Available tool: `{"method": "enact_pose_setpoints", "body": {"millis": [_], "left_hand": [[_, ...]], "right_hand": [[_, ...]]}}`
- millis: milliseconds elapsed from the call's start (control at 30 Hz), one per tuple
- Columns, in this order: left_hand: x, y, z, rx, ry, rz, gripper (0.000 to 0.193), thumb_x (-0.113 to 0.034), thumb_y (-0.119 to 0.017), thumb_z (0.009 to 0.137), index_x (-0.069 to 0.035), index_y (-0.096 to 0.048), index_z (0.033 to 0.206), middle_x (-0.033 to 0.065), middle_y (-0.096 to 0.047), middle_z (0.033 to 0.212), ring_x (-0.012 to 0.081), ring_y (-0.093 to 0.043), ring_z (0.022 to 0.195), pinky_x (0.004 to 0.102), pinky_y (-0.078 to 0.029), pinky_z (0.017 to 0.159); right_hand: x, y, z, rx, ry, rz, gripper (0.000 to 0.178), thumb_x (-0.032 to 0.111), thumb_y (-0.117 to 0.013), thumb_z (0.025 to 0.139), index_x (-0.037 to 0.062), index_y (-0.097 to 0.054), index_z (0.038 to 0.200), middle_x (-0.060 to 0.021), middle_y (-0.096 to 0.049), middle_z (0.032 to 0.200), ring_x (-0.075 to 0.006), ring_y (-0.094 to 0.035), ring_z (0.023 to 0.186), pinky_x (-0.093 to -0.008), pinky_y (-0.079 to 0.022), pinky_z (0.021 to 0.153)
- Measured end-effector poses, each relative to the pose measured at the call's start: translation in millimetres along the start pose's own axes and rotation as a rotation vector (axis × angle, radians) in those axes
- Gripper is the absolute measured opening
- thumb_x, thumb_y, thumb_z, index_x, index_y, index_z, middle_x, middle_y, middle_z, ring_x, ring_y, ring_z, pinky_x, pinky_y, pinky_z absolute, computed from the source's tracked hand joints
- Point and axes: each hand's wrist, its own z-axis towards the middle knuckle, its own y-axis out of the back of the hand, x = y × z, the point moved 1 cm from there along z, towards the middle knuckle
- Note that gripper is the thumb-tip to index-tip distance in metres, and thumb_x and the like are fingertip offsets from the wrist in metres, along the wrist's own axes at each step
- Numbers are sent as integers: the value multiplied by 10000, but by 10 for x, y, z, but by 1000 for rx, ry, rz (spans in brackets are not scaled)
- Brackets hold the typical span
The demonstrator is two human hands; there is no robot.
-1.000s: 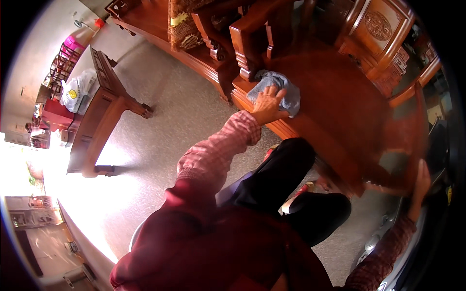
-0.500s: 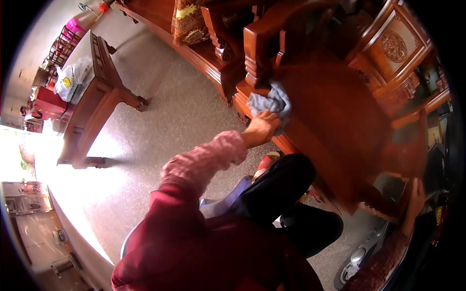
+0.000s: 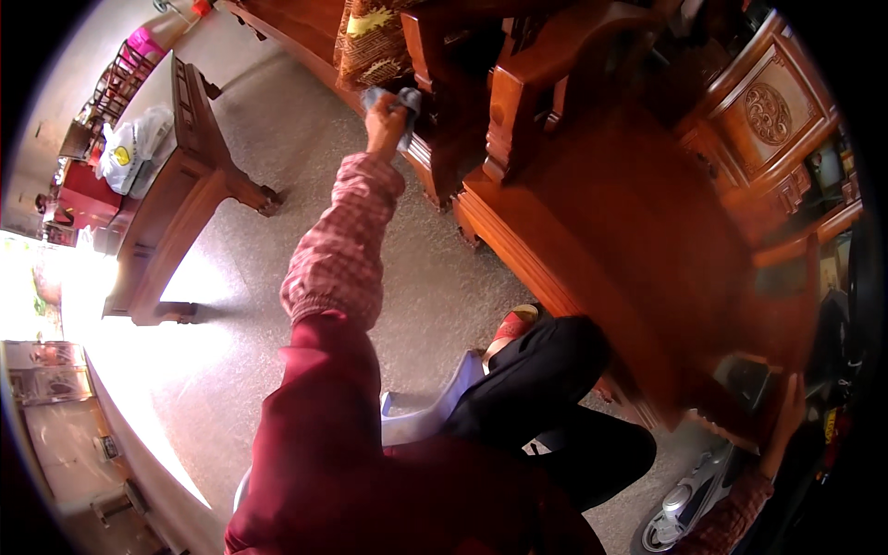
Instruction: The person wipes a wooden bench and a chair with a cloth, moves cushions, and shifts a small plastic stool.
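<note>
My left hand [image 3: 383, 127] is stretched far forward, its fingers closed round a crumpled grey-blue cloth [image 3: 408, 116]. The cloth is at the front edge of a long reddish-brown wooden bench [image 3: 421, 159], below a patterned brown and yellow cover [image 3: 373, 51]. To the right stands a wide wooden armchair [image 3: 638, 240] with a glossy bare seat and a carved armrest post [image 3: 505, 120]. Over at the far right, my right hand [image 3: 792, 407] rests against the chair's near side, fingers mostly straight and nothing visible in them.
A dark wooden table [image 3: 190, 180] at the left carries a white plastic bag [image 3: 134, 153] and a red box [image 3: 90, 192]. My legs are beside a pale lilac plastic stool [image 3: 435, 412]. A grey wheeled object [image 3: 675, 504] lies low at the right, near another carved chair back [image 3: 763, 111].
My left hand has carried the cloth from the armchair's front corner forward and left to the bench edge. My right hand stays beside the chair, slightly lower in the picture.
</note>
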Motion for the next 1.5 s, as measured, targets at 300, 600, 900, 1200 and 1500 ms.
{"method": "enact_pose_setpoints", "body": {"millis": [300, 600, 900, 1200, 1500], "left_hand": [[90, -456, -284, 61, -353, 557, 515, -106, -648, 600, -79, -524, 1099, 134, -615, 993, 355, -533, 925, 410, -444, 801], [33, -612, -558, -46, -268, 485, 204, -78, -606, 636, -76, -667, 830, 139, -556, 944, 354, -542, 892, 439, -464, 764], [-253, -25, -1118, 160, -298, 498, 158, -121, -610, 716, -194, -676, 840, 70, -556, 903, 296, -577, 863, 390, -492, 708], [-5, -394, -331, -132, -444, 580, 194, -82, -563, 691, -68, -586, 883, 133, -610, 896, 350, -549, 829, 427, -455, 734], [-295, -199, -1190, 454, -284, 329, 303, -111, -684, 651, -61, -631, 945, 83, -633, 840, 212, -590, 824, 327, -483, 729]], "right_hand": [[146, 65, -202, 14, -27, 126, 560, 414, -507, 909, 37, -449, 1320, -165, -487, 1298, -261, -493, 1145, -335, -389, 955], [353, 17, -271, 34, 2, 176, 569, 416, -514, 905, 20, -455, 1309, -182, -511, 1266, -263, -513, 1123, -330, -401, 939], [94, 28, -157, -23, 110, -22, 526, 399, -533, 905, 37, -495, 1283, -138, -567, 1194, -240, -563, 1026, -300, -447, 850], [295, 20, -263, 25, -40, 187, 538, 431, -501, 907, 63, -485, 1300, -154, -525, 1253, -251, -521, 1103, -318, -409, 921], [281, 16, -254, 8, -43, 281, 520, 383, -538, 906, 33, -491, 1288, -132, -552, 1217, -233, -551, 1053, -310, -443, 863]]}}
